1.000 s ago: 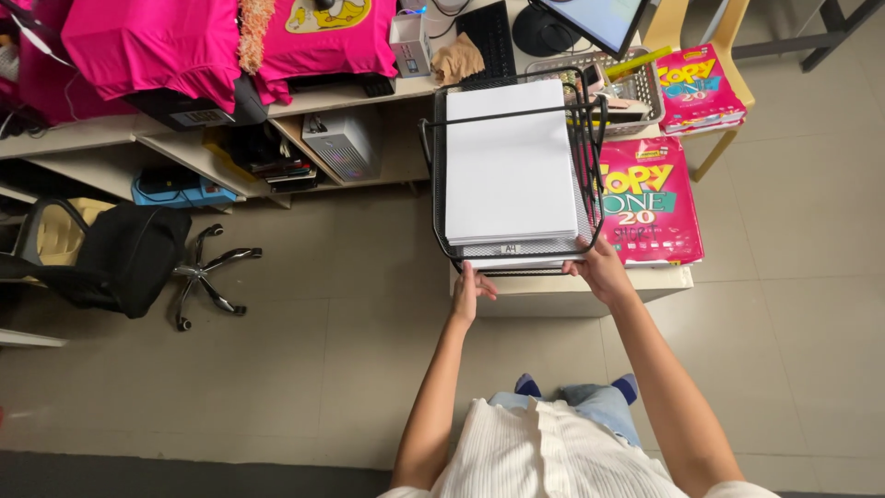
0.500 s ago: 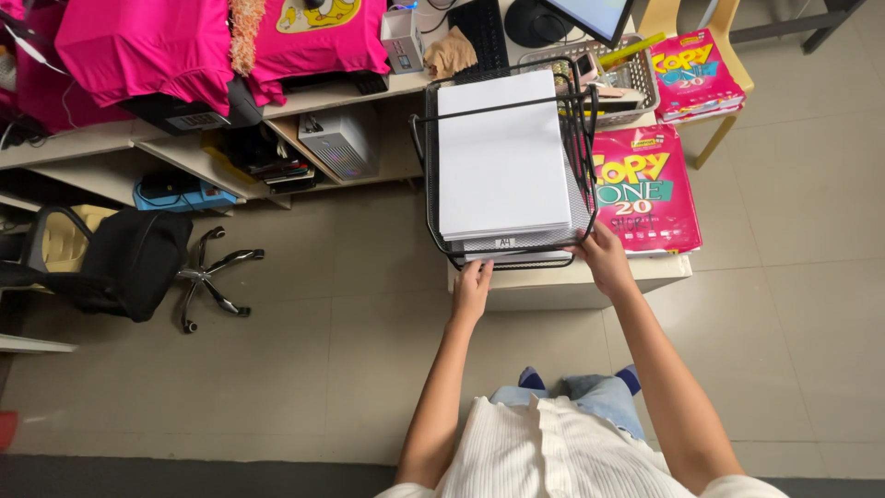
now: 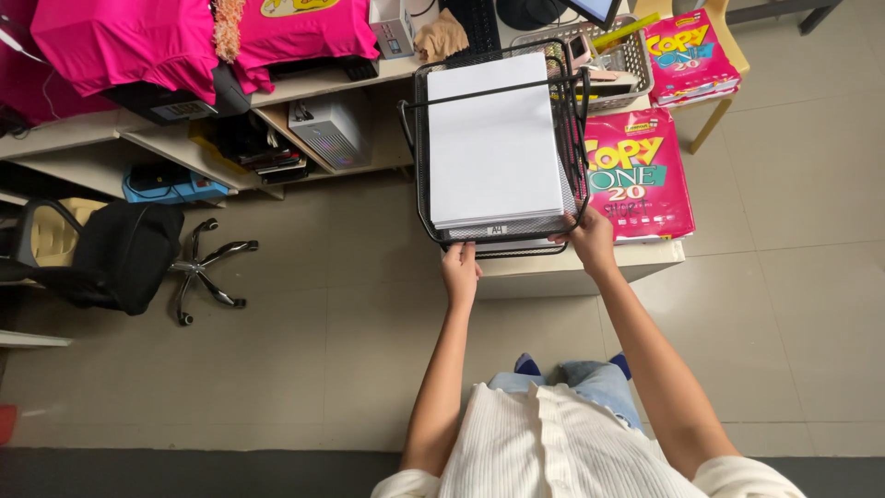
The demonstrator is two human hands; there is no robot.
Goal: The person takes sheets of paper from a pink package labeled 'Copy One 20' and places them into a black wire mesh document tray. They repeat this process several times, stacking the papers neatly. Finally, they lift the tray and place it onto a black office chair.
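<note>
Seen from above, a person in a white ribbed top reaches both arms toward twelve o'clock. The left hand point(image 3: 459, 273) touches the front edge of a black wire paper tray point(image 3: 419, 175), fingers pressed together and curled at its lower left corner; whether they hook under the wire cannot be made out. The right hand point(image 3: 591, 242) wraps the tray's lower right corner, its fingertips hidden behind the rim. The tray sits on a low pale table point(image 3: 590, 266) at the centre and holds a stack of white paper point(image 3: 493, 138) that fills it. A lower tier beneath the stack is mostly hidden.

Just beside the tray, at three o'clock, lies a pink ream package point(image 3: 641, 175); a second one point(image 3: 690, 55) rests on a yellow chair at one o'clock, partly cut off. At eleven o'clock, pink garments point(image 3: 129, 41) drape over a desk, running out of view. A black office chair point(image 3: 120, 254) stands at nine o'clock.
</note>
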